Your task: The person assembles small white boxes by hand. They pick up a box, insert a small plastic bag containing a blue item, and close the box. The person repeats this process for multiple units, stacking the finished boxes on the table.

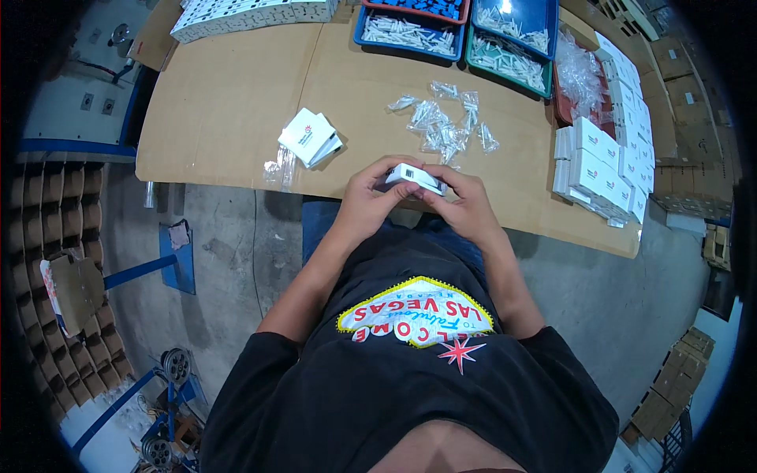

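Note:
Between my two hands, at the table's near edge, is a small white box [418, 178] with dark marks on its side. My left hand [371, 197] grips its left end, thumb along the near side. On the right end my right hand [465, 203] closes its fingers and thumb. Just beyond the hands lies a loose group of clear plastic bags [443, 126] with small white pieces inside. To the left, a short stack of flat white boxes [307, 135] rests on the cardboard-covered table [229, 102].
Blue bin [410, 39] and green bin [509, 67] hold white pieces at the back. A red bin [564, 94] with clear bags [579, 71] stands at right, beside stacked white boxes [595, 169]. More white boxes [252, 17] line the back left. Concrete floor [225, 244] shows below.

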### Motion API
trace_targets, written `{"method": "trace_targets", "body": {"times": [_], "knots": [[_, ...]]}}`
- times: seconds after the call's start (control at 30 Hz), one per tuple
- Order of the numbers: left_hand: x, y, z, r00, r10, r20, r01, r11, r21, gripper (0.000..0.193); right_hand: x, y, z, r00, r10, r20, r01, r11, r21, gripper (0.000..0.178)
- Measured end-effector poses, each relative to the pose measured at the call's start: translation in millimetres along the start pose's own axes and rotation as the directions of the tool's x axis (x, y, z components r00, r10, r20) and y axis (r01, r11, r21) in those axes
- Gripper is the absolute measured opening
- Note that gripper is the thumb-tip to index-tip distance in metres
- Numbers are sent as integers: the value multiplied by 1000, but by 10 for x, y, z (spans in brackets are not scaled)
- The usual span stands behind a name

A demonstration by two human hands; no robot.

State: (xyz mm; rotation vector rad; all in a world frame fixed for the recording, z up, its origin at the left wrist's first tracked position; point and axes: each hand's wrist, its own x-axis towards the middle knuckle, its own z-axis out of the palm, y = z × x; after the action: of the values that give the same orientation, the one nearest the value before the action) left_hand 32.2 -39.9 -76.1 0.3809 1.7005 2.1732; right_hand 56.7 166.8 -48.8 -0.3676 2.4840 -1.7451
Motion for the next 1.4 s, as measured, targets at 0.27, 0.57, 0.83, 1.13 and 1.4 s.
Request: {"method": "trace_targets", "body": {"times": [0.27, 0.57, 0.83, 1.13, 1.4], "knots": [[-20, -156, 32, 997, -16, -80, 35, 972, 230, 42, -122, 298, 3, 995, 104, -6, -104, 994, 26, 28], [-47, 6, -1009, 742, 440, -506, 278, 485, 829, 91, -415, 1228, -940, 590, 446, -673, -428, 880, 207, 39], [-122, -98, -1288, 791, 353, -500, 385, 347, 855, 87, -489, 1300, -1020, 668, 81, -740, -565, 703, -433, 44], [-67, 150, -107, 898, 439, -7, -241, 507, 828, 92, 222, -93, 190, 965, 92, -244, -111, 992, -64, 54], [-97, 194, 128, 936, 303, -181, -234, 917, 322, 80, 271, -76, 161, 992, 3, -128, -11, 998, -61, 59]]}}
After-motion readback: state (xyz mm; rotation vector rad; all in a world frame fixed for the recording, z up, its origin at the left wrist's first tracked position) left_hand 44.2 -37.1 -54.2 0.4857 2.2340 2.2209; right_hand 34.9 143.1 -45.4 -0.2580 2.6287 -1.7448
